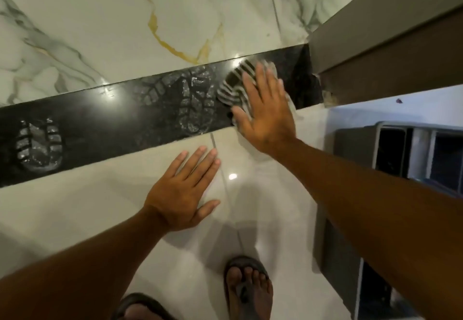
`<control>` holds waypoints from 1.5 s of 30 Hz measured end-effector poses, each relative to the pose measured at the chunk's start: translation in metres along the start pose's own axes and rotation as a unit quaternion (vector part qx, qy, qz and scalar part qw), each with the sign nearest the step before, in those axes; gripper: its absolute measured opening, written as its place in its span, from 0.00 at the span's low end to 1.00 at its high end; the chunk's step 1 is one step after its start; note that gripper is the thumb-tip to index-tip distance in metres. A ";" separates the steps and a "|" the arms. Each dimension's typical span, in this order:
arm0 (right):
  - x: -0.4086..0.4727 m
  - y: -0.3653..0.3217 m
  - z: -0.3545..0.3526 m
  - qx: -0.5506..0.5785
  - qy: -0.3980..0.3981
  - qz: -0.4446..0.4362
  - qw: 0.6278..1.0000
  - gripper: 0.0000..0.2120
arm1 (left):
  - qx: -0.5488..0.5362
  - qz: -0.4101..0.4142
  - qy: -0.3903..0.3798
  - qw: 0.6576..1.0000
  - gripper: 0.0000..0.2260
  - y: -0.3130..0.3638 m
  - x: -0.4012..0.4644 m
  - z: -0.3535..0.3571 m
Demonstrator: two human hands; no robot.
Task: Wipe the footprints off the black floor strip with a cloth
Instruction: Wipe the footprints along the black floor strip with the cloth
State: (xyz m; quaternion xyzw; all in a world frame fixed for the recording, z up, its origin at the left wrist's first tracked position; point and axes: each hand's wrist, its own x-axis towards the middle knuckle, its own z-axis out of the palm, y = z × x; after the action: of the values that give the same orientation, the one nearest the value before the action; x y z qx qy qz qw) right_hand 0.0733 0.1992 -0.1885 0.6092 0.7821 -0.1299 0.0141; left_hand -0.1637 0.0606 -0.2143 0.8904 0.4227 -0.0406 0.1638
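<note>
A glossy black floor strip [105,117] runs across the pale marble floor. White dusty footprints mark it: one at the left [37,144], overlapping ones in the middle [190,102]. My right hand [265,109] lies flat, fingers spread, pressing a grey-and-white striped cloth [231,81] onto the strip's right part, just right of the middle footprints. My left hand [183,192] rests flat on the white tile below the strip, fingers apart, holding nothing.
A brown door frame [375,44] stands at the strip's right end. Grey furniture with dark openings [400,149] sits at the right. My feet in dark sandals [246,287] stand on the tile at the bottom. Veined marble floor [125,31] lies beyond the strip.
</note>
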 end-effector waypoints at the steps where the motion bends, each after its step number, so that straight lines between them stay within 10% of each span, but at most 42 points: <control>1: -0.014 0.021 -0.004 0.004 -0.014 -0.007 1.000 0.34 | 0.002 -0.001 -0.005 1.000 0.38 0.001 -0.001 0.000; 7: 0.062 0.019 0.000 -0.035 0.085 0.223 0.970 0.36 | 0.007 -0.003 0.015 1.000 0.38 0.000 -0.001 0.008; 13: -0.010 0.053 0.000 -0.018 0.009 -0.028 0.999 0.33 | 0.017 -0.002 0.026 1.000 0.38 0.001 -0.001 0.004; 20: 0.072 -0.001 0.000 0.029 0.096 0.272 0.957 0.36 | 0.018 -0.001 0.033 0.999 0.39 -0.003 -0.003 0.011; 26: -0.025 0.025 0.006 0.013 -0.013 -0.044 0.999 0.36 | 0.021 0.001 0.031 0.999 0.40 -0.001 -0.003 0.004; 35: 0.051 0.003 -0.013 0.020 0.052 0.295 0.954 0.39 | -0.024 0.029 0.067 0.997 0.39 0.031 0.024 0.006; 37: 0.044 -0.119 0.025 0.020 0.028 0.094 0.995 0.36 | -0.009 -0.057 0.062 0.996 0.39 0.001 -0.040 0.012; 40: 0.009 -0.093 0.029 0.002 -0.017 -0.081 0.997 0.33 | -0.025 -0.039 0.057 0.997 0.39 0.006 -0.036 0.023; 45: 0.023 -0.018 0.014 -0.026 0.034 0.107 0.993 0.31 | -0.025 -0.018 0.061 0.998 0.39 -0.002 -0.011 0.016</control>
State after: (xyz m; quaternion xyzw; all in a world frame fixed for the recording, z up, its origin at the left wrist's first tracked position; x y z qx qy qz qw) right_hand 0.0480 0.2138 -0.2024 0.6926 0.7159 -0.0866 0.0170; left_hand -0.1709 0.0483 -0.2279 0.8792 0.4486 0.0217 0.1592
